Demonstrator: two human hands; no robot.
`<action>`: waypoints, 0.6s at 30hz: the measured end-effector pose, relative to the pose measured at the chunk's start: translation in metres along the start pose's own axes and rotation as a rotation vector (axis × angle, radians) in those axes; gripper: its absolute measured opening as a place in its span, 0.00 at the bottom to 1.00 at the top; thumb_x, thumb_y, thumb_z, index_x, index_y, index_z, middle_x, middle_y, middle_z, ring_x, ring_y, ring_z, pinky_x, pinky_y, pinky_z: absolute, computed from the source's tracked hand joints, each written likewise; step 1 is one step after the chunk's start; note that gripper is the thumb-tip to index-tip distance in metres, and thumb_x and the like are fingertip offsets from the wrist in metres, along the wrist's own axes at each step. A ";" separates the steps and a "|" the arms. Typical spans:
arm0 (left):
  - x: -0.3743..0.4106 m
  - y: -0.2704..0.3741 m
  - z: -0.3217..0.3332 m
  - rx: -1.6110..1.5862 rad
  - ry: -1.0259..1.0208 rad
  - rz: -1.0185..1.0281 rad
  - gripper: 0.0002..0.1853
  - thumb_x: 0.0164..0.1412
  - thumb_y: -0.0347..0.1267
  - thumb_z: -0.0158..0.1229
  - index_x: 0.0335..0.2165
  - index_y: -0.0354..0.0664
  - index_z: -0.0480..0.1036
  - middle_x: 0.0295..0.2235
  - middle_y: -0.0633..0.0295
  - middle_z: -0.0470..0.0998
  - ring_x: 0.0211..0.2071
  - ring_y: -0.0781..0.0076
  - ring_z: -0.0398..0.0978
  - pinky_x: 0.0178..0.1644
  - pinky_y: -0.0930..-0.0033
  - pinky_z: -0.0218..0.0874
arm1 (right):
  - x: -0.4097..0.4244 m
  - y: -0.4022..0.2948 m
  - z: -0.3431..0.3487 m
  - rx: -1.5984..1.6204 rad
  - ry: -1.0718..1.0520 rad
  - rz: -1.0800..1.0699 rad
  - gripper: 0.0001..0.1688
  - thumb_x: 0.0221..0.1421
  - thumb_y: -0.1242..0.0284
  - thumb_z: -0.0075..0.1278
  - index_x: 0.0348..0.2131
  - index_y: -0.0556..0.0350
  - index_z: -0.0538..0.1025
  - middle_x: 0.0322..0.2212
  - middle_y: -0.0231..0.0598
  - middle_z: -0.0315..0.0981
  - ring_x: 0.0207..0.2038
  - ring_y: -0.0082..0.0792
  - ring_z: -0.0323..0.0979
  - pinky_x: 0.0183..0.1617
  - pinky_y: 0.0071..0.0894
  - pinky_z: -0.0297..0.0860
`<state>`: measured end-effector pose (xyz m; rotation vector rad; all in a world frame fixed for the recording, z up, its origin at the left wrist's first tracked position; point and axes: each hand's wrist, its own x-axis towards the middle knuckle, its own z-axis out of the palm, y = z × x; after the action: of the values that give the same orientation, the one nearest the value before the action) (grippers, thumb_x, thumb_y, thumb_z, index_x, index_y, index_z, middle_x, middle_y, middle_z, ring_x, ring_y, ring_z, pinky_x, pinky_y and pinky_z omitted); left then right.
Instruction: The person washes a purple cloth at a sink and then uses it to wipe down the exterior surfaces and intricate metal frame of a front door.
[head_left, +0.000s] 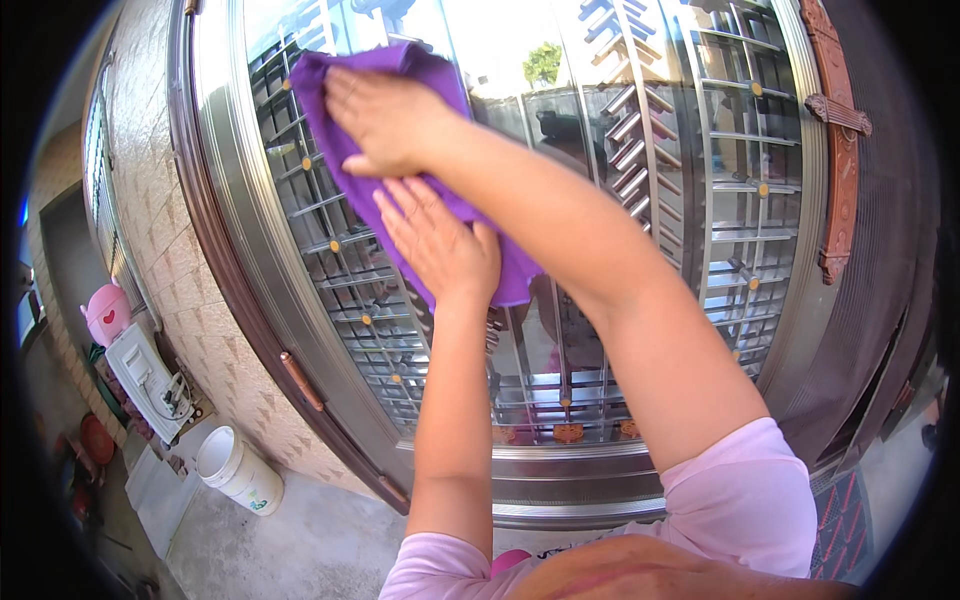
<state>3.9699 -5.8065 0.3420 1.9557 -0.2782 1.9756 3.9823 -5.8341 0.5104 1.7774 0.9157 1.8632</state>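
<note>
A purple cloth (420, 66) lies spread against the glass panel of a metal-framed door (217, 150). My right hand (386, 120) presses flat on its upper part, the arm reaching across from the right. Lower down, my left hand (442, 244) also rests palm-down on the cloth, its fingertips close below my right hand. Beneath the hands, part of the cloth is hidden. Shiny metal bars with round gold studs (334, 246) form a grille in the door, and the glass reflects sky and a tree.
An ornate copper-coloured handle (840, 150) runs along the door's right side. To the left are a tiled wall (217, 300), a white bucket (240, 472) on the concrete floor (300, 547), an air-conditioner outdoor unit (150, 382) and a pink container (109, 313). A patterned mat (840, 532) lies at lower right.
</note>
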 end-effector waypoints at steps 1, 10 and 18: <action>-0.022 -0.018 -0.001 0.063 0.006 -0.048 0.47 0.56 0.43 0.54 0.63 0.24 0.45 0.66 0.33 0.42 0.67 0.32 0.38 0.69 0.43 0.32 | -0.003 -0.032 0.018 0.347 -0.087 0.007 0.50 0.53 0.48 0.49 0.62 0.66 0.59 0.65 0.53 0.50 0.61 0.48 0.61 0.65 0.42 0.58; -0.203 -0.087 -0.033 -0.007 -0.095 -0.379 0.46 0.67 0.53 0.39 0.65 0.27 0.38 0.67 0.34 0.38 0.68 0.32 0.34 0.69 0.43 0.28 | -0.079 -0.281 0.122 0.866 -0.538 -0.215 0.54 0.57 0.60 0.48 0.67 0.64 0.36 0.58 0.62 0.61 0.55 0.51 0.69 0.62 0.43 0.60; -0.098 -0.027 -0.028 -0.060 -0.102 -0.027 0.43 0.60 0.40 0.49 0.65 0.28 0.43 0.66 0.36 0.41 0.67 0.30 0.36 0.68 0.38 0.31 | -0.063 -0.097 0.046 0.825 -0.035 0.006 0.58 0.56 0.54 0.49 0.66 0.69 0.36 0.66 0.65 0.40 0.65 0.55 0.53 0.69 0.38 0.49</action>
<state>3.9529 -5.7812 0.2408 2.0147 -0.3308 1.8329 4.0196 -5.8008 0.3962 2.2211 1.8463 1.5414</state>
